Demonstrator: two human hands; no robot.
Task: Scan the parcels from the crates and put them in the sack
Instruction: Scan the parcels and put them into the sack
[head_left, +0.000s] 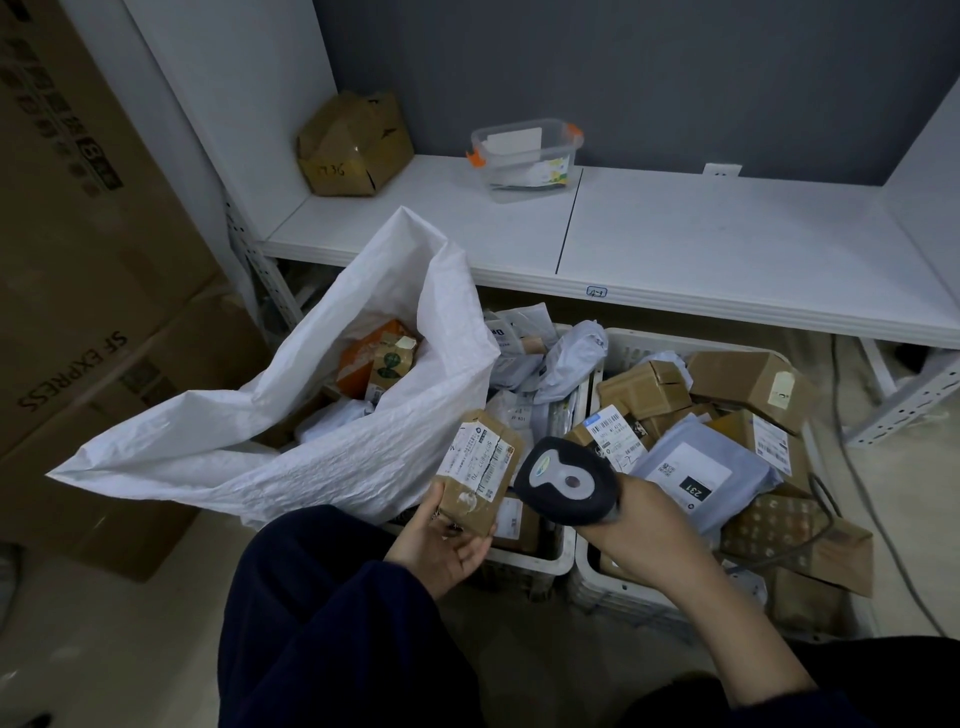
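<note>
Holding a small brown parcel (480, 470) label-up in the left hand (447, 545), a person in dark clothes brings a handheld scanner (566, 480) alongside it, with the right hand (641, 519) wrapped round the scanner's grip. The left fingers curl under the parcel's near end. Its long axis runs away from the palm, leaning slightly to the right, and the white label covers the far half. The scanner's head sits just to the right of that label, close to it but not touching.

The white woven sack (291, 447) stands open to the left of the parcel and a little beyond it. The left hand is clearly the nearer one to its mouth, so the drop looks like a short swing leftward over the sack's rim. A few packages already lie inside.

Two white crates (524, 564) sit side by side on the pale floor under both hands, heaped with brown boxes and grey mailers awaiting their turn.

Behind them runs a low white shelf (675, 244) against a grey wall, bearing a battered cardboard box (353, 145) and a clear plastic tub (524, 153). Large shipping cartons (78, 260) are stacked at the left.
</note>
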